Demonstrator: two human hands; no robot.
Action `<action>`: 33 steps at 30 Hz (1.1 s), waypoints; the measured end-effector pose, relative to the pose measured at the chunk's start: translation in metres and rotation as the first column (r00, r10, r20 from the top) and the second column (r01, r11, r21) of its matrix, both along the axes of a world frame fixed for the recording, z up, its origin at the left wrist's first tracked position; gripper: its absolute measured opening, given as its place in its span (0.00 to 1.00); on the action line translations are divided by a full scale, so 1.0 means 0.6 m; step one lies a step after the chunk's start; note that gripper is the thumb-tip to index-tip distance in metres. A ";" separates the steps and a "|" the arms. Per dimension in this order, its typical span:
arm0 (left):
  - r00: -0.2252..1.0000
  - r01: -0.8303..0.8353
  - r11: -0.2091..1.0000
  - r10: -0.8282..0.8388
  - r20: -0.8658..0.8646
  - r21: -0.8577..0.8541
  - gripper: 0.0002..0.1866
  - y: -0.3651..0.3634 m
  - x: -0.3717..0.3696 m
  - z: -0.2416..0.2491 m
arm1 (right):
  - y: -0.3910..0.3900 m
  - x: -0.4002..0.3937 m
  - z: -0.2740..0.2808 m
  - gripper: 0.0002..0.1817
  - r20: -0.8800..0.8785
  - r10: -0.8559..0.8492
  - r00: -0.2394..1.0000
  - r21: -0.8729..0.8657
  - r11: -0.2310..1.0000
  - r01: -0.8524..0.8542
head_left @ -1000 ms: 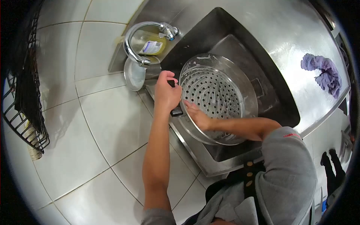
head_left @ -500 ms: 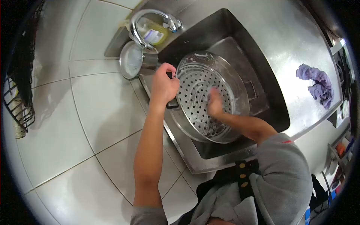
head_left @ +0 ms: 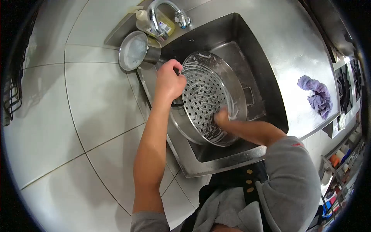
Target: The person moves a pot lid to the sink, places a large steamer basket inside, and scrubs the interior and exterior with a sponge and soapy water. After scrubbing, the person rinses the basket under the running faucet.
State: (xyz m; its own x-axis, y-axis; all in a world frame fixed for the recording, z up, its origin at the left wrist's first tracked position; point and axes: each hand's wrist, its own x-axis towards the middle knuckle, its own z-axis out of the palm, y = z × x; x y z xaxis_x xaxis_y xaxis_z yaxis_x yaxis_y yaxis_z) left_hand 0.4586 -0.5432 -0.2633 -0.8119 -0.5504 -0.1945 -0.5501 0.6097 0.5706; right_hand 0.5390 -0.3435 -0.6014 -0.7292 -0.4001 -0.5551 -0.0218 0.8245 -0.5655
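Observation:
A round metal steamer pan [head_left: 203, 91] with a perforated base rests tilted in the sink, its inside streaked with white suds. My left hand [head_left: 171, 80] is closed around its black side handle [head_left: 177, 102], at the pan's left rim. Inside the pan, my right hand [head_left: 222, 117] presses low on the right side of the soapy base, blurred by motion. Its fingers look curled, and whatever lies under them is hidden.
The steel sink [head_left: 266, 102] surrounds the pan, with a chrome faucet [head_left: 154, 17] behind. A strainer [head_left: 133, 51], a metal pot [head_left: 152, 55] and a yellow liquid bottle [head_left: 166, 26] stand at the back left. A purple cloth [head_left: 317, 98] lies on the right counter.
My right hand has swept down the pan's base, toward its near edge. My left hand keeps its hold on the handle. The whole view has shifted slightly.

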 end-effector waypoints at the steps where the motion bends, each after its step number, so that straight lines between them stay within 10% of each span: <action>1: 1.000 0.006 1.000 -0.006 -0.003 -0.010 0.11 0.008 0.001 0.011 | -0.024 -0.035 -0.008 0.32 -0.060 0.063 0.996 -0.185 0.980 -0.073; 4: 0.998 0.035 0.995 -0.040 -0.048 -0.091 0.11 0.009 0.000 0.007 | -0.094 -0.165 -0.059 0.34 0.059 0.125 0.990 -0.519 0.852 -0.077; 7: 1.000 -0.013 1.000 0.013 -0.012 0.012 0.10 0.011 0.000 0.018 | -0.013 -0.054 -0.097 0.34 -0.380 -0.152 0.912 -0.348 0.937 0.011; 11: 0.999 0.019 0.999 -0.020 -0.039 -0.025 0.10 0.009 0.000 0.010 | -0.118 -0.120 -0.119 0.34 -0.228 -0.040 0.973 -0.135 0.991 0.009; 13: 0.998 0.019 1.000 -0.020 -0.052 -0.023 0.10 0.008 0.001 0.009 | -0.231 -0.184 0.067 0.32 -0.029 -0.249 0.968 -0.478 0.854 0.206; 17: 0.998 0.041 0.999 -0.042 -0.048 -0.012 0.09 -0.002 -0.002 -0.005 | -0.279 -0.159 0.096 0.32 -0.312 -0.068 0.948 -0.730 0.655 -0.194; 19: 0.994 0.068 0.996 -0.072 -0.080 -0.058 0.10 0.007 0.006 0.001 | -0.194 -0.190 0.008 0.32 0.058 -0.061 0.996 -0.668 0.739 0.084; 21: 0.986 0.119 0.986 -0.131 -0.107 -0.117 0.11 0.009 0.009 0.010 | -0.080 -0.119 -0.083 0.32 -0.210 -0.238 0.948 -0.400 0.906 0.139; 25: 0.982 0.107 0.993 -0.115 -0.149 -0.058 0.10 0.017 0.010 0.012 | -0.123 -0.128 -0.074 0.31 -0.139 -0.313 0.940 -0.304 0.916 0.260; 28: 0.973 0.142 0.987 -0.154 -0.170 -0.079 0.10 0.012 0.011 0.014 | -0.268 -0.185 0.127 0.31 0.199 -0.266 0.943 -0.445 0.833 0.329; 33: 0.973 0.175 0.982 -0.184 -0.137 -0.074 0.10 0.017 0.020 0.022 | -0.117 0.013 0.191 0.23 -0.203 0.295 0.933 -0.811 0.484 -0.330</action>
State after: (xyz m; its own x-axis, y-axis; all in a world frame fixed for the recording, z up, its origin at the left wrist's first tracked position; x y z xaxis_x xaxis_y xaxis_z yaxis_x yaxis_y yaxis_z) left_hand 0.4703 -0.5330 -0.2503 -0.9154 -0.4006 -0.0408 -0.3446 0.7270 0.5938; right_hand 0.5471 -0.4135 -0.4869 -0.4705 -0.8662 0.1681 -0.2124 -0.0737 -0.9744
